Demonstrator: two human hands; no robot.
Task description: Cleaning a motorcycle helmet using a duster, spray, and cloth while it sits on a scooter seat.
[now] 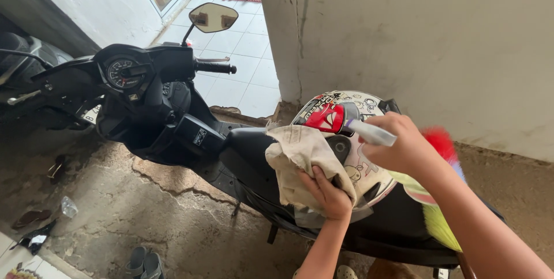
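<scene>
White patterned helmet [346, 140] sits on the black scooter seat [254, 146], right of centre. Our left hand [328, 193] clamps a beige cloth [300, 158] against it; our right hand [401, 147] grips a slim spray bottle [369, 132]. We'd best keep the nozzle close and the cloth pressed flat.

1. Soft daylight enters from the tiled doorway [231, 54] at the top, brightening the wall [433, 42].
2. The scooter [167, 111] stays dark, its shadows faint.
3. Focus is sharp; straight lines bend slightly at the edges.

helmet [346, 140] on scooter seat [248, 146] | cloth [303, 160] on helmet | wall [433, 42] behind
</scene>
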